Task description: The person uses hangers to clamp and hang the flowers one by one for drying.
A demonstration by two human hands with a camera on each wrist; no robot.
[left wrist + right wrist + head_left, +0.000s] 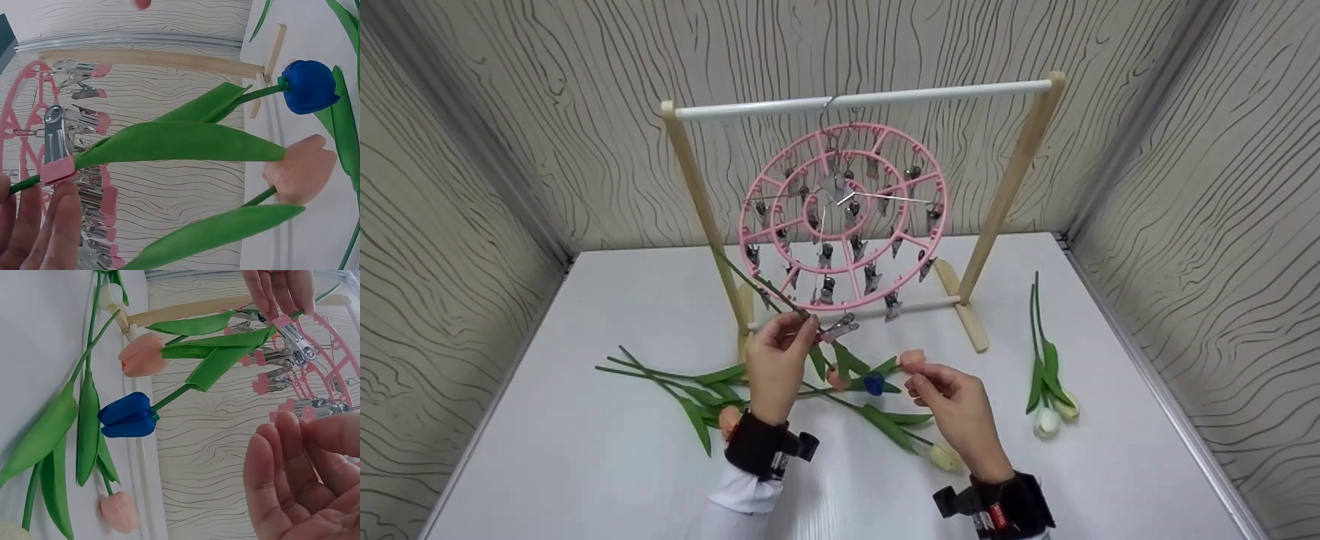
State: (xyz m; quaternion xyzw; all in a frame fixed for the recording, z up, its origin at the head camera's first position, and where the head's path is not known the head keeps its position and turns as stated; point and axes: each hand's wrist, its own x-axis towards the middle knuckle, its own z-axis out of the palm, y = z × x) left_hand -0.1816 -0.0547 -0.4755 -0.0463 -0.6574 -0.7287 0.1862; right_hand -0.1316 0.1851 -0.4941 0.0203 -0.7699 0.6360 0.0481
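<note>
My left hand [780, 364] pinches the green stem of a blue tulip [310, 87] that hangs flower-down. A metal clip with pink tips [58, 147] sits on that stem just beside my fingertips. The stem's long end runs up and left past the pink round clip hanger [851, 304]. Close to the blue flower hangs a peach tulip [143, 355], with its upper stem partly hidden. My right hand [956, 409] is held in the air to the right, fingers loosely bent; nothing shows between them in the right wrist view.
The hanger hooks onto a white rod [937, 96] between wooden posts [1011, 191]. Several metal clips dangle from it. More tulips lie on the white table: peach ones at left [730, 418] and centre, a cream one [945, 456] in front, white ones [1046, 422] at right.
</note>
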